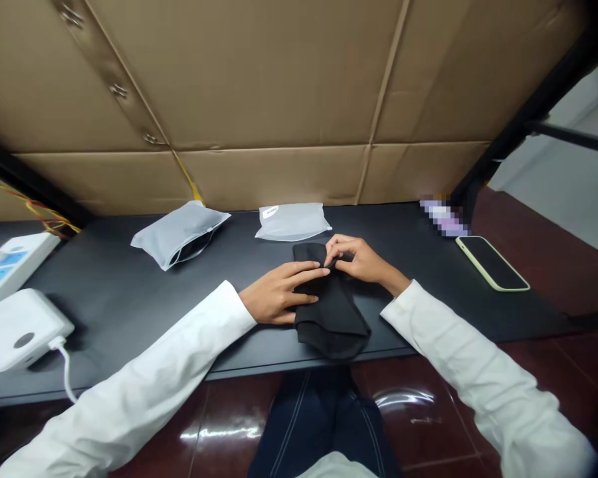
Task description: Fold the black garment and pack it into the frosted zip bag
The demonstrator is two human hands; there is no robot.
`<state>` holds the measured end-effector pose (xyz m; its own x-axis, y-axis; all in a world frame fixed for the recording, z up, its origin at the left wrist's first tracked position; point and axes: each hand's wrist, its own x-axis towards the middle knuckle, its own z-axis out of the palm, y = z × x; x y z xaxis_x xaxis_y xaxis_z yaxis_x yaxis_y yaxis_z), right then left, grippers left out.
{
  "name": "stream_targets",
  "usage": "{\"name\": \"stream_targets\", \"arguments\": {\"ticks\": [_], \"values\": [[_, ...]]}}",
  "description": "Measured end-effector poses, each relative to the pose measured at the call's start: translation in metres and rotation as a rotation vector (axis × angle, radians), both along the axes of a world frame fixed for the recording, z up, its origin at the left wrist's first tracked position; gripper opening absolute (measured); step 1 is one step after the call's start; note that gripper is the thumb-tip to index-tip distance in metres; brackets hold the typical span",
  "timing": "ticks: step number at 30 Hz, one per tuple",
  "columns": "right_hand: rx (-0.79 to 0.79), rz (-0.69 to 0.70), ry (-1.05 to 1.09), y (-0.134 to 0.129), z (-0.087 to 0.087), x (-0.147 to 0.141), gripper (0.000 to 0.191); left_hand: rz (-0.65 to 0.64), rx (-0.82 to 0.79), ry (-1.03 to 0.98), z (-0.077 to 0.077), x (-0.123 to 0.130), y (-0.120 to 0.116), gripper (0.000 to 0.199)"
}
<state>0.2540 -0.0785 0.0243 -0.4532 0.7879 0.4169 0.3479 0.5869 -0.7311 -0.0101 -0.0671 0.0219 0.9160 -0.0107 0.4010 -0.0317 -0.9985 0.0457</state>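
Note:
A folded black cloth (331,318) lies on the dark tabletop close to its front edge. My left hand (284,292) rests on the cloth's left side, fingers stretched out and pressing it flat. Bent over the cloth's far right part, my right hand (356,259) pinches a bit of the black fabric between thumb and fingers. What kind of cloth item it is, I cannot make out. Just beyond my hands lies a flat frosted zip bag (294,222) with a white label. Farther left, a second frosted zip bag (179,232) bulges, its mouth gaping.
A phone in a pale green case (493,264) lies on the right, near a blurred purple item (444,218). At the left stand a white box-shaped device (22,328) with a cable and a white power strip (17,265). A cardboard wall (279,79) closes off the back.

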Motion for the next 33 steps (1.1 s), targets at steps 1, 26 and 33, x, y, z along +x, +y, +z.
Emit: {"name": "stream_targets", "arguments": {"ticks": [1,26,33], "values": [[-0.022,0.035,-0.011,0.0,0.001,0.001,0.025,-0.004,0.004,-0.006,0.0,0.0,0.0,0.034],[-0.097,-0.238,0.017,-0.011,0.012,-0.02,0.079,0.606,-1.11,-0.499,-0.011,0.012,0.0,0.031],[-0.362,-0.191,-0.318,-0.013,0.021,-0.017,0.09,0.512,-1.357,-0.38,-0.009,0.022,-0.006,0.036]]}}
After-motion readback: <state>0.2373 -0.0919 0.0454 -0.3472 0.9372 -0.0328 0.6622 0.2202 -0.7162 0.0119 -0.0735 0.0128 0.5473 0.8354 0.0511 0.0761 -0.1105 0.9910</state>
